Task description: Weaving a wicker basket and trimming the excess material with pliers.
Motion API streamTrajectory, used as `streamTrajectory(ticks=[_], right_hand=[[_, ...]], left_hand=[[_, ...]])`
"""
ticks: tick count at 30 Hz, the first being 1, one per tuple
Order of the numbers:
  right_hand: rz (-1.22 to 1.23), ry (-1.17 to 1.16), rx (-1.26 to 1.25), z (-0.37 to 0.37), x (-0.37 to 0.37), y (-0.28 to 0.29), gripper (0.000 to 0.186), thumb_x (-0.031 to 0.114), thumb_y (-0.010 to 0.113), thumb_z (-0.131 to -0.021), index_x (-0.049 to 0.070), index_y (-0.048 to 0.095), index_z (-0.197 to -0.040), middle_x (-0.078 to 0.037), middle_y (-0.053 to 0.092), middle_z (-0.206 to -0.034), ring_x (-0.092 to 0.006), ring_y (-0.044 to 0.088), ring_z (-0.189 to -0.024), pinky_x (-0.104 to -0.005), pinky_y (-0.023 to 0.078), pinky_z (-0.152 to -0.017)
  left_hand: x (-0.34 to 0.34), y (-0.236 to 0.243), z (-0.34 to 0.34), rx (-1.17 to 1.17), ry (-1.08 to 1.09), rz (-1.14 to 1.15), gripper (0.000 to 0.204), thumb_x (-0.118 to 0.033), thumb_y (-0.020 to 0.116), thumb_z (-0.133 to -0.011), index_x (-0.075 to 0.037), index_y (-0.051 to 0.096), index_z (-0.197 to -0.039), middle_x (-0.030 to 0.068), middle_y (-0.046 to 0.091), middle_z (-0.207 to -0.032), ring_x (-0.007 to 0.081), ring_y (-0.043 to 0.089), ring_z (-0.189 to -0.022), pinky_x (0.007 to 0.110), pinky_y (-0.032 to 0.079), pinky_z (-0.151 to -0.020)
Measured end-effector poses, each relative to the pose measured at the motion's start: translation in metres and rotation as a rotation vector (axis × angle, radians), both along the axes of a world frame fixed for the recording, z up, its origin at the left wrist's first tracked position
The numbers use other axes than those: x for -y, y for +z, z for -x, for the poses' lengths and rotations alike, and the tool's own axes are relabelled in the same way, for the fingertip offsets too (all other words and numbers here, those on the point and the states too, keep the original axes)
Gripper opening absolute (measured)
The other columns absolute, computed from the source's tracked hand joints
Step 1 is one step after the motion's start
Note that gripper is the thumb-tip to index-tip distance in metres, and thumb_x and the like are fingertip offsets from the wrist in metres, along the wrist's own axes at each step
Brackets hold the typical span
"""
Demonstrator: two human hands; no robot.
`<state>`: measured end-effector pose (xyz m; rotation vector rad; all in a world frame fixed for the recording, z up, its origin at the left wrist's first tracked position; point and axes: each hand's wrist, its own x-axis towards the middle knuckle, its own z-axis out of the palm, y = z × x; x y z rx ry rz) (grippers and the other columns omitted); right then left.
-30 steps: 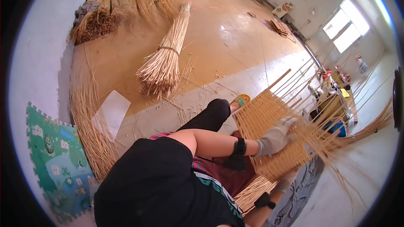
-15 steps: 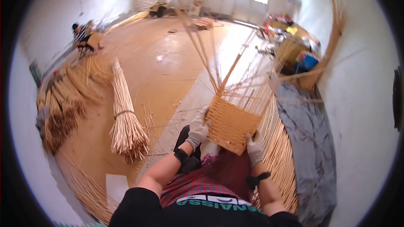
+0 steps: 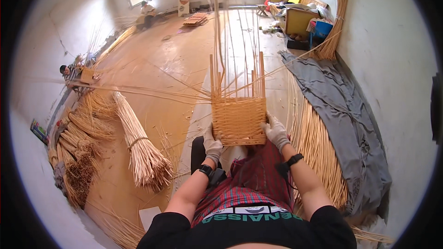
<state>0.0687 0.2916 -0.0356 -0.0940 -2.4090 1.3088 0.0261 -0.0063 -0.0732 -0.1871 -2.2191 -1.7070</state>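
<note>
A partly woven wicker basket [image 3: 238, 119] sits before me over my lap, its tan woven side facing me. Long loose canes [image 3: 170, 93] fan out from its upper part to the left, the right and away from me. Thicker upright stakes [image 3: 262, 76] rise at its corners. Gloved in pale fabric, my left hand [image 3: 212, 146] grips the basket's lower left edge. My right hand [image 3: 276, 132], gloved too, holds its right edge, a little higher. The fingers of both hands are partly hidden behind the basket.
A tied cane bundle [image 3: 140, 145] lies on the floor at left, beside more stacked bundles [image 3: 85, 129]. On the right, loose canes [image 3: 320, 157] lie along a grey cloth [image 3: 344, 133]. Two people sit working farther off, one by the left wall [image 3: 71, 74], one at the back [image 3: 146, 14].
The basket has turned from tilted to nearly square in front of me and shifted slightly left. My right hand has moved up its side. My view has swung to the right.
</note>
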Motion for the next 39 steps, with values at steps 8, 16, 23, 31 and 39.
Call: streamTrajectory(ticks=[8,16,23,31,39], right_hand=[[0.183,-0.343,-0.064,0.083,0.016,0.024,0.058,0.044,0.069,-0.094,0.006,0.060,-0.137,-0.026,0.069,-0.116,-0.0419,0.065,-0.114,-0.0491,0.051,-0.098],[0.204,-0.458,-0.022,0.114,0.019,0.008,0.036,0.037,0.077,-0.090,0.005,0.067,-0.105,-0.016,0.072,-0.094,-0.0344,0.070,-0.089,-0.0460,0.053,-0.081],[0.396,-0.117,0.082,0.081,0.036,0.042,0.030,0.031,0.078,-0.093,0.005,0.067,-0.101,-0.005,0.069,-0.084,-0.0182,0.061,-0.074,-0.0361,0.051,-0.073],[0.535,-0.100,0.024,0.086,0.053,0.018,0.026,0.030,0.078,-0.093,0.007,0.067,-0.098,-0.001,0.065,-0.080,-0.0125,0.057,-0.072,-0.0334,0.050,-0.069],[0.372,-0.319,-0.099,0.070,0.044,-0.019,0.018,0.020,0.072,-0.095,0.005,0.062,-0.099,-0.013,0.063,-0.084,-0.0270,0.061,-0.077,-0.0433,0.051,-0.076]], left_hand=[[0.003,0.005,-0.020,0.164,0.079,0.260,0.056,0.001,0.071,-0.086,-0.004,0.055,-0.139,0.0234,0.061,-0.134,0.0377,0.062,-0.124,0.042,0.049,-0.105],[-0.005,0.035,-0.027,0.359,0.041,0.511,0.044,-0.010,0.061,-0.092,-0.009,0.054,-0.136,0.0268,0.061,-0.133,0.0479,0.060,-0.123,0.049,0.051,-0.100],[0.008,0.049,-0.047,0.459,0.040,0.683,0.059,-0.014,0.074,-0.086,-0.007,0.050,-0.139,0.0273,0.057,-0.137,0.0469,0.061,-0.121,0.048,0.050,-0.105],[-0.035,0.097,-0.007,-0.227,-0.247,0.529,0.046,-0.011,0.066,-0.094,-0.010,0.057,-0.139,0.0198,0.055,-0.141,0.0392,0.058,-0.126,0.046,0.048,-0.107],[-0.100,0.129,0.010,0.016,-0.131,0.854,0.040,-0.030,0.056,-0.104,-0.013,0.059,-0.140,0.0175,0.060,-0.138,0.0427,0.068,-0.106,0.052,0.054,-0.090]])
